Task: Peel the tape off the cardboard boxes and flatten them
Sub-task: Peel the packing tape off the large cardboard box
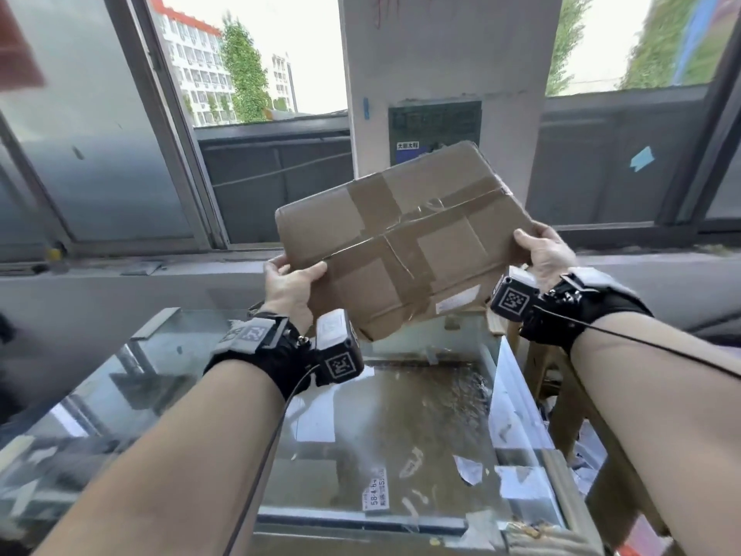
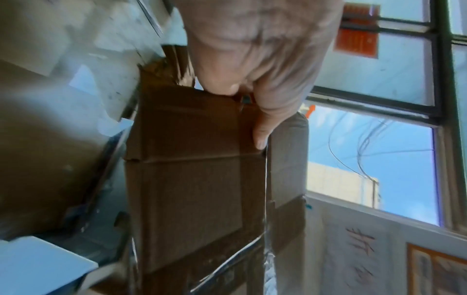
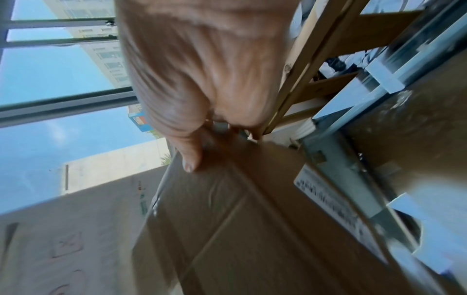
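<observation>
A brown cardboard box hangs tilted in the air above the glass table, held between both hands. Strips of brown tape cross its upper face, and a white label sits on its lower side. My left hand grips the box's near left corner, thumb on top, fingers hidden behind. My right hand grips the right edge, thumb on the upper face. In the left wrist view the thumb presses on the box. In the right wrist view the thumb lies on the box.
A glass-topped table with paper scraps and a label under the glass lies below the box. A wooden frame stands at the right. Behind are window frames, a sill and a grey pillar.
</observation>
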`<state>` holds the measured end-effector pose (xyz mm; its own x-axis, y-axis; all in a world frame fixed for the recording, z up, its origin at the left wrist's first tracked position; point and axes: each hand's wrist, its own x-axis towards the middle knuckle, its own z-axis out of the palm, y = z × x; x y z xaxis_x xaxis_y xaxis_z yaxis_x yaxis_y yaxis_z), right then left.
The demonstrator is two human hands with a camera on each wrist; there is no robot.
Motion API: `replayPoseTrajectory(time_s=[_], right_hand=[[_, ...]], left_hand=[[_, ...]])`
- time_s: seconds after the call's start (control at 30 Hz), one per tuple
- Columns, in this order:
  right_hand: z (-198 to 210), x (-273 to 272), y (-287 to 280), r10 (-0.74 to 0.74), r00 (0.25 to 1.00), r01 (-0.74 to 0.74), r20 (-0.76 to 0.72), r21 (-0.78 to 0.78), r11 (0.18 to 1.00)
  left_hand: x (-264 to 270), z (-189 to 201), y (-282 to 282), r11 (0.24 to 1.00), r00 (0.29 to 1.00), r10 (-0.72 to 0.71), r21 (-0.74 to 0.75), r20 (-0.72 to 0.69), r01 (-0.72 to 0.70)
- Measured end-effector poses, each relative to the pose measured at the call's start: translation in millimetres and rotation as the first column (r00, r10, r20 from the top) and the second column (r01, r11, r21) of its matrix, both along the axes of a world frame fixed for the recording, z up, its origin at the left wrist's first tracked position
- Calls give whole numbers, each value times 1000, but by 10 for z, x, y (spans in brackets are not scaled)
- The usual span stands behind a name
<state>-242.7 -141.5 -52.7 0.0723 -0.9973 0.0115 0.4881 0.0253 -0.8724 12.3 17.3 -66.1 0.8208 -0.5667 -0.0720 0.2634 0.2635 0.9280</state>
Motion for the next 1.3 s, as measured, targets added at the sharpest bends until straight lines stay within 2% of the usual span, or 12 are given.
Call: replayPoseTrajectory(time_s=[0.17,0.23,0.33,0.47,0.57,0.7,0.83,1.0,1.1,1.2,1.23,1.3], right_hand=[[-92,154,83,197,960,-195,-199,29,980],[-55,262,131,251,939,-259,-236,-6,966],[52,419,191,228,919,-283,-323,-134,950],[250,597,321,175,844,-393,-506,-364,844],[383,714,424,57,741,-495,-670,-486,721],[478,806,518,-107,602,-589,-792,-530,610],[549,780,569,-162,482,-683,-861,-485,547],[625,724,604,-186,360,-700,-914,-397,593],[620,720,652,-325,207,-630,-923,-380,677],[655,715,735,-536,-112,-532,-837,-405,744],[665,712,746,-576,-185,-519,-796,-419,745],[660,724,741,-620,-217,-497,-754,-461,735]], left_hand=[[638,-577,-70,952,992,127,278,14,-126],[992,-977,-228,910,996,84,407,-11,-73],[1130,-1296,-475,881,999,-13,472,-50,35],[755,-919,-598,879,977,-139,435,-160,196],[299,-333,-436,916,985,-128,367,-115,162],[-137,277,-89,920,986,41,379,160,-99],[-107,459,-75,903,877,98,329,471,-277],[-84,586,-117,901,844,83,321,529,-290],[-183,607,-159,912,842,45,323,538,-255],[-290,589,-176,899,799,6,347,602,-268],[-310,574,-177,888,770,-8,359,638,-287],[-332,540,-183,886,713,-34,351,700,-302]])
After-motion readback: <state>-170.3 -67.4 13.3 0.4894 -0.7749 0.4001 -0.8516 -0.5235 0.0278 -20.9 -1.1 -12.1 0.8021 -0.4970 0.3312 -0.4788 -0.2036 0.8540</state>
